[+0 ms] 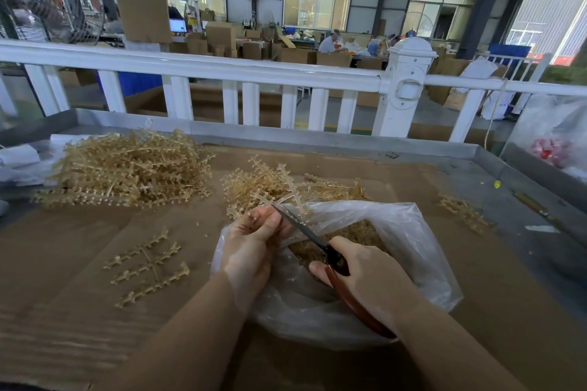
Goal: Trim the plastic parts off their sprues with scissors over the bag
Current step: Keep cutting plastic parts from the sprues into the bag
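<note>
Left hand (pixel 251 241) raised over the near-left rim of the clear bag (pixel 409 232), back of the hand toward the camera, fingers curled round the stem of a tan sprue (pixel 290 186) whose branches fan up and away past the fingertips. Left forearm angled in from lower left, wrist about straight.

Right hand (pixel 365 276) lower and to the right, above the open bag, wrapped round the reddish-brown handles of the scissors (pixel 305 228); thumb on the upper side, forefinger stretched along under the handle. Dark blades pointing up and left, tips right at the left fingertips beside the sprue stem. Blades close together; whether parted, cannot tell. Right forearm entering from lower right.

Bag lying open on the cardboard-covered bench (pixel 79 311), holding a heap of cut tan parts (pixel 359 236). Big pile of sprues (pixel 127 168) at far left of the bench, smaller pile (pixel 254 184) just behind the hands, a few loose sprues (pixel 149 267) to the left, another (pixel 460 211) to the right. White railing (pixel 222 68) beyond the bench.
</note>
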{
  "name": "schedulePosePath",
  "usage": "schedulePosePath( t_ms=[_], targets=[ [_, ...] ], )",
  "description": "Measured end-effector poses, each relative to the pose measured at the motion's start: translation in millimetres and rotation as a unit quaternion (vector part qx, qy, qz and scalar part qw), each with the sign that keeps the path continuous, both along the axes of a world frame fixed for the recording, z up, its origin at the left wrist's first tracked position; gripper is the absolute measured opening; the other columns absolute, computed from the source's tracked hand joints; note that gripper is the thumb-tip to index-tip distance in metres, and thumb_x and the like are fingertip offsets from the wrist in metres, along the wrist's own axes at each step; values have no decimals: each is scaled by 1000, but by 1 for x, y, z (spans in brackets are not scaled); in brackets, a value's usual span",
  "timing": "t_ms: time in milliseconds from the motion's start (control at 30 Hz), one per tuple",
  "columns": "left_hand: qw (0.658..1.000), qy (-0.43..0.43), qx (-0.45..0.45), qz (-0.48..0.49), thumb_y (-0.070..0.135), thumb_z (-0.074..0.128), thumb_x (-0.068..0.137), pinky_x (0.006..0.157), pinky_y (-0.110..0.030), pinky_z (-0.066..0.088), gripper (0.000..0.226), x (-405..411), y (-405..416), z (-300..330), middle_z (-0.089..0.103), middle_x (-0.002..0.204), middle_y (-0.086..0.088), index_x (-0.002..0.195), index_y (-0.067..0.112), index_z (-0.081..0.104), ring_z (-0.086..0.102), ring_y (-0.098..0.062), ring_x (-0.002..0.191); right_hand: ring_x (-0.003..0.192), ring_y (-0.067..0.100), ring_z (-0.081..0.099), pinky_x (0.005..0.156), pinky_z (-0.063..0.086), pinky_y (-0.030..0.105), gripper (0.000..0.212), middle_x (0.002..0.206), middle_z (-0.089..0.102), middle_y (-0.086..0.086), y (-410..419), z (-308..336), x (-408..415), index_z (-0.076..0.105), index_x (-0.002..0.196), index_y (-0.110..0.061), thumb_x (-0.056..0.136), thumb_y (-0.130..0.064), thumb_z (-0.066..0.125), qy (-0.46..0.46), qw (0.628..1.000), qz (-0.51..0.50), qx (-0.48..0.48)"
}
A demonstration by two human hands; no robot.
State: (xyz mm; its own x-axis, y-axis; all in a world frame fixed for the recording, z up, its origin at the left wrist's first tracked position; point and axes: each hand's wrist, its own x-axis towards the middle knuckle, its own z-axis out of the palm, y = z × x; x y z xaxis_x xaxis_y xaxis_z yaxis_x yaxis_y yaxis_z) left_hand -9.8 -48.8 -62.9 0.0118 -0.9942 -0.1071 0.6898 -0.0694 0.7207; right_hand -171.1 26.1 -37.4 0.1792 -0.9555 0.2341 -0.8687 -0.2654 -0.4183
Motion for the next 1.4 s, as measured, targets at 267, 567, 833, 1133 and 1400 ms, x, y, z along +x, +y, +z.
schedulePosePath(
  t_ms=[267,567,833,1133,1400],
  targets=[
    [1000,9,-1,-16,-8,55,85,63,-24,58,13,2,0,0,62,76,-9,86,4,57,66,-14,65,67,9,54,62,37,22,31,68,54,-11,-3,-3,1,49,84,-30,87,-61,48,1,1000,0,-10],
    [999,-4,-3,-42,-7,57,83,59,-23,57,18,5,-2,-1,58,70,-6,78,10,53,64,-12,57,61,6,53,58,36,17,32,65,51,-12,-3,-7,0,52,88,-28,88,-59,48,23,999,0,-44],
    [998,-34,15,-58,-8,56,84,59,-21,57,13,5,0,2,62,80,-10,90,3,60,65,-13,62,65,6,51,56,31,16,31,68,53,-11,-1,-4,2,47,83,-31,87,-62,46,18,999,-8,-44],
    [995,-55,12,-83,-10,53,86,55,-20,54,14,5,4,4,62,79,-12,93,-1,60,63,-15,66,78,10,59,70,44,23,34,82,63,-6,-4,-3,12,51,93,-27,89,-60,44,8,999,-12,-49],
    [994,-37,35,-95,-10,54,85,50,-20,53,14,6,3,7,67,74,-10,95,-2,60,66,-14,56,76,13,62,66,43,20,31,78,59,-7,-9,-7,14,39,90,-29,91,-60,40,56,996,-13,-64]
  ],
)
